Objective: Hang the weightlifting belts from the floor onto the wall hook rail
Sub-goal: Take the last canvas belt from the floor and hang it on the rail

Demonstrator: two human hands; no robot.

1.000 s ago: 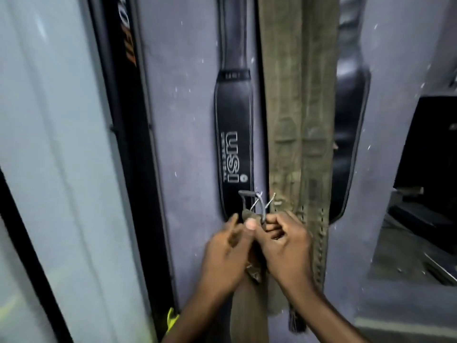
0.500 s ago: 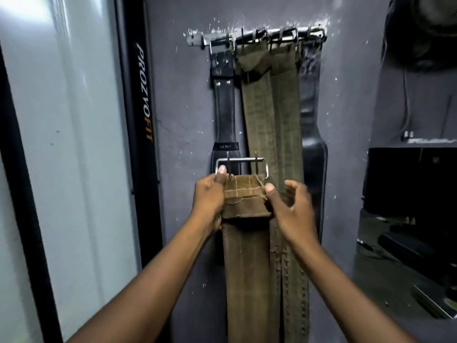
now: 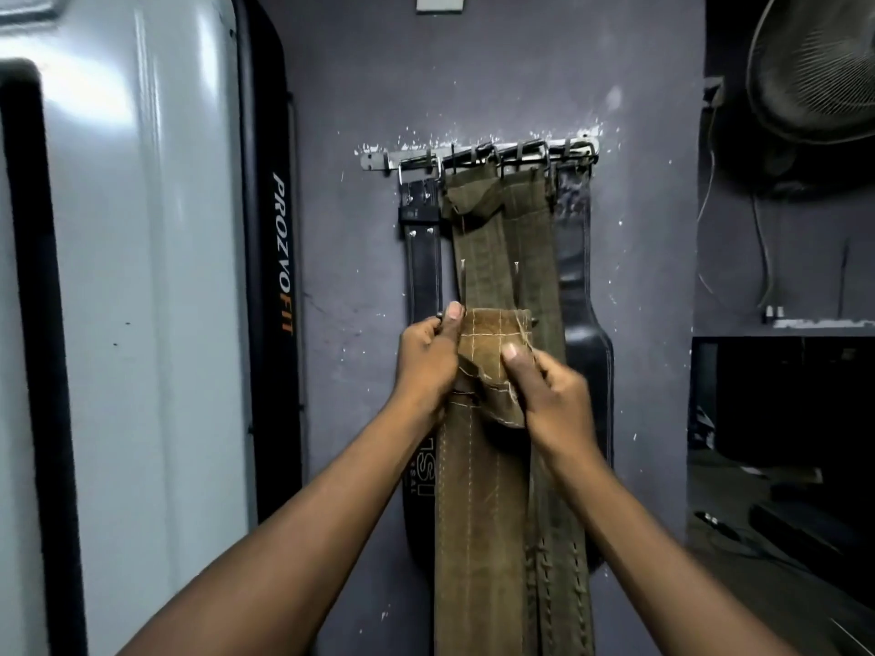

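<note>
L hand: closed on folded top end of olive belt, thumb up.
R hand: pinches same fold.
Belt: held below hook rail, in front of hung belts.

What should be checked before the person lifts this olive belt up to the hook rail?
1. Grip on the held olive belt: left hand and right hand both pinch its stitched top end. Ok.
2. Buckle ready to hook: only its pins show beside the folded end; the frame is hidden. Cannot tell.
3. Free hook on the hook rail: four belts crowd it and only the bare left end shows. Cannot tell.
4. Belt height: the held end sits well below the rail. Not ok yet.
5. Hung belts seated: the black belt and the olive hung belts hang from the rail by their buckles. Ok.
</note>
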